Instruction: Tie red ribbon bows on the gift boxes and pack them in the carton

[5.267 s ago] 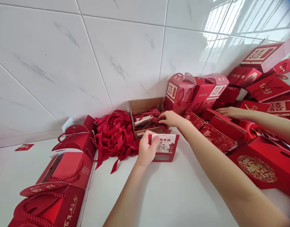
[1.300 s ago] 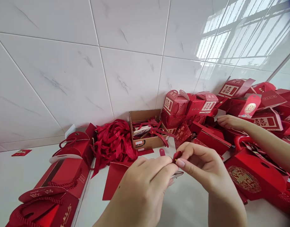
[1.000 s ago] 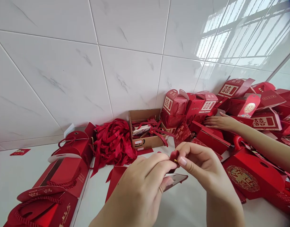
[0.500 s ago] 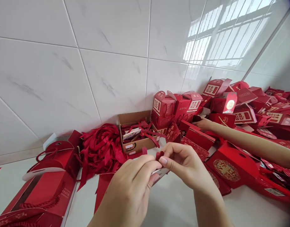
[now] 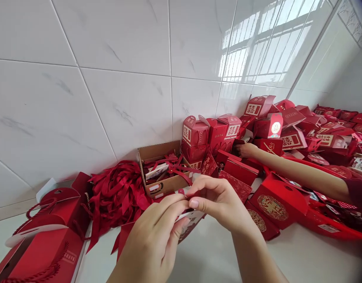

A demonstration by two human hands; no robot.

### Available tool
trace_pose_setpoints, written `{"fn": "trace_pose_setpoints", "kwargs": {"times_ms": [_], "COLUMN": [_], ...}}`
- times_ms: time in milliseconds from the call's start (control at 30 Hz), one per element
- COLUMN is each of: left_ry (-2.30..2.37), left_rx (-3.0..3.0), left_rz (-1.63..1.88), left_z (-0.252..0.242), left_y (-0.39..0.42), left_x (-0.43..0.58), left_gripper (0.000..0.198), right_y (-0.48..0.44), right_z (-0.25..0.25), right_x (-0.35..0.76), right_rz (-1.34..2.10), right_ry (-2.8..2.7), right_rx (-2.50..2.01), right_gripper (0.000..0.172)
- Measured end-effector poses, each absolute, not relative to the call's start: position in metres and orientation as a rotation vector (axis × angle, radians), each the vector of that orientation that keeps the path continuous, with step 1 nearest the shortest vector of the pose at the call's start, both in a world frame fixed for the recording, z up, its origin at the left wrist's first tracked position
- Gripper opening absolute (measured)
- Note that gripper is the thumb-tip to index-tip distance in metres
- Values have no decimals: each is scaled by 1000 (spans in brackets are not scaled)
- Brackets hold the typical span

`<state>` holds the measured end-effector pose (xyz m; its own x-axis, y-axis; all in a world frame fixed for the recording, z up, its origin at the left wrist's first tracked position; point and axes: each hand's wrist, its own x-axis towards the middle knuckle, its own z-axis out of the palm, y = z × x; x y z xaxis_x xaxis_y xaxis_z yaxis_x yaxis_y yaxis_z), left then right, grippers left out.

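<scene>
The person's left hand (image 5: 153, 236) is closed around a flat white printed paper card (image 5: 193, 221); the card is tilted above the worktop (image 5: 210, 251), near the middle of it, and is partly covered by the fingers. The right hand (image 5: 220, 202) meets the left one at the upper edge of the card; its thumb and forefinger pinch a small dark red piece (image 5: 195, 194), which is mostly hidden.

Just behind the hands, near the back edge of the white worktop, stands an open brown cardboard box (image 5: 166, 184) with red strips and white cards inside. Beside it, to the left, lies a heap of red fabric ribbons (image 5: 119, 192). At the left edge there are red paper boxes with rope handles (image 5: 51, 243). To the right, another person's hand (image 5: 246, 150) reaches among many red paper gift boxes (image 5: 290, 137).
</scene>
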<state>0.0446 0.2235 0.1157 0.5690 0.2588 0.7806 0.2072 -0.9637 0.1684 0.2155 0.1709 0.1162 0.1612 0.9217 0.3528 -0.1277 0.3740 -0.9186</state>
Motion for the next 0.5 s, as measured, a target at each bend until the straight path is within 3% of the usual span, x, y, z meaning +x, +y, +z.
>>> {"fn": "trace_pose_setpoints", "kwargs": {"times_ms": [500], "left_ry": [229], "left_rx": [2556], "left_rz": [1367], "left_z": [127], "left_y": [213], "left_x": [40], "left_gripper": [24], "right_y": [163], "right_z": [110], "right_x": [222], "right_rz": [300], "right_ry": [-1463], "right_rx": [-760], "right_gripper": [20]}}
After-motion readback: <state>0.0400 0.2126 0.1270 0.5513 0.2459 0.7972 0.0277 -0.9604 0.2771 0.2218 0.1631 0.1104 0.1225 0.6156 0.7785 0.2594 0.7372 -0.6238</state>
